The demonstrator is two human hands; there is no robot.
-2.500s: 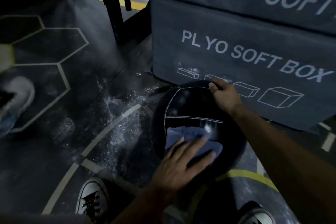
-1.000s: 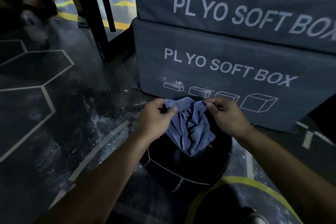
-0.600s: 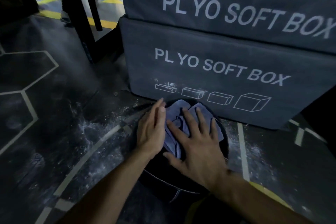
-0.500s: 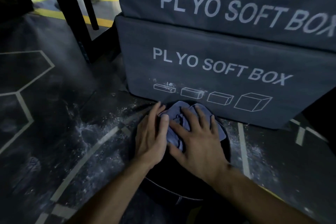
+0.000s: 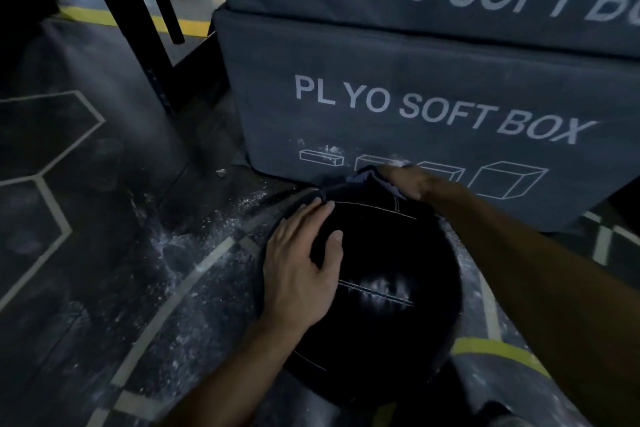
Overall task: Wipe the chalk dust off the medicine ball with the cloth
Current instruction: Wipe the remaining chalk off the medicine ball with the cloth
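Observation:
A black medicine ball (image 5: pixel 388 253) with light stitched seams sits on the dark gym floor, with a pale smear near its lower seam. My left hand (image 5: pixel 301 267) lies flat on its left side, fingers spread, holding nothing. At the ball's far top edge my right hand (image 5: pixel 412 180) is shut on the blue cloth (image 5: pixel 363 174). Only a small bunched part of the cloth shows beside the fingers; the rest is hidden behind the ball and the hand.
Two stacked grey plyo soft boxes (image 5: pixel 433 107) stand right behind the ball. White chalk dust (image 5: pixel 194 246) is scattered on the floor to the left. A black rack post (image 5: pixel 138 28) rises at the back left. Yellow floor lines (image 5: pixel 498 350) run at lower right.
My right hand has carried the cloth from the top of the ball to its far edge. My left hand has slid down onto the ball's left side, and the dark top is now uncovered.

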